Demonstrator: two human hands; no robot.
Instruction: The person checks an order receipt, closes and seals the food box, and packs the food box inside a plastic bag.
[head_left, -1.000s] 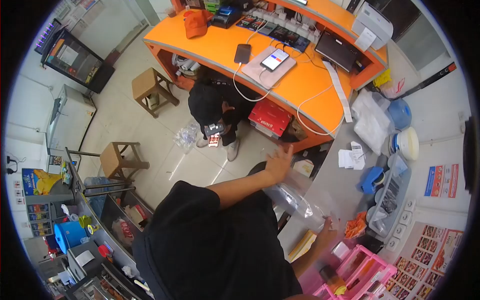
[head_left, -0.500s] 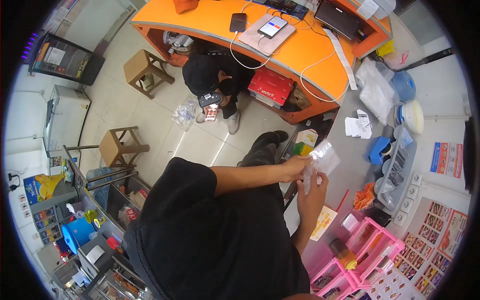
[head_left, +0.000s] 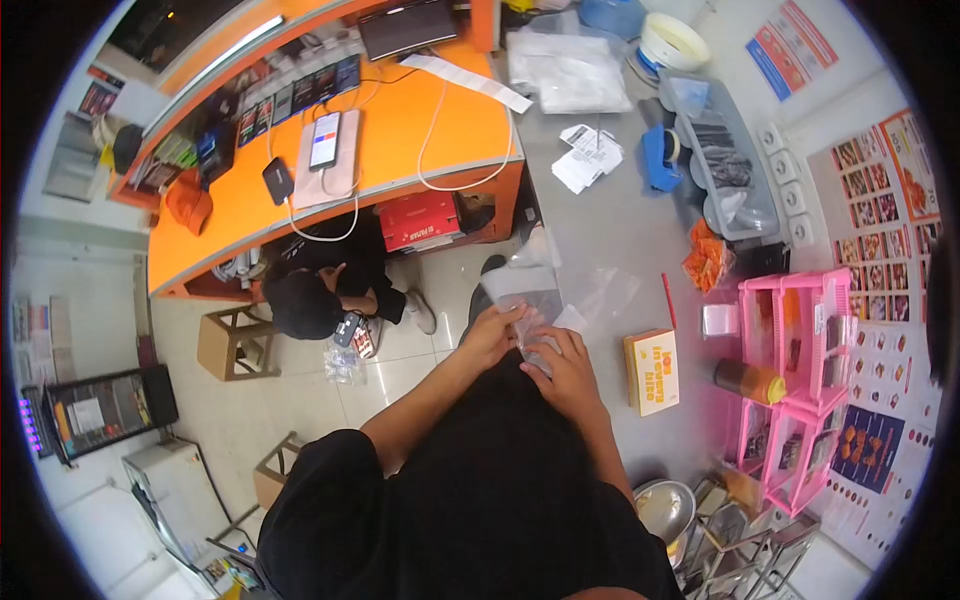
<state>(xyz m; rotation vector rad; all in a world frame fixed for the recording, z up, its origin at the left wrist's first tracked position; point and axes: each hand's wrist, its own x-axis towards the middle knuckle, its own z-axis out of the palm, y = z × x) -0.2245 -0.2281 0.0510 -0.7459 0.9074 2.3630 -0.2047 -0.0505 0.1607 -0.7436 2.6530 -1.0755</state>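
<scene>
A clear plastic bag (head_left: 528, 287) is held in front of my body, over the edge of the grey counter (head_left: 640, 240). The fingers of my left hand (head_left: 490, 337) are closed on the bag's left side. My right hand (head_left: 566, 372) pinches its lower right part, with thumb and fingers close together. On the counter beside the bag lies another piece of clear plastic (head_left: 606, 296). To the right of my right hand stands a small yellow and white printed box (head_left: 651, 372).
An orange desk (head_left: 400, 140) carries a charging phone (head_left: 325, 140). Below it, a crouching person in a black cap (head_left: 298, 304) holds a phone. Receipts (head_left: 586, 158), a blue tape dispenser (head_left: 658, 158), a red straw (head_left: 668, 300) and a pink rack (head_left: 795, 380) are on the counter.
My view has swung toward the counter, so the desk and the crouching person appear farther left. Both hands still hold the clear bag, now lower and closer to my body.
</scene>
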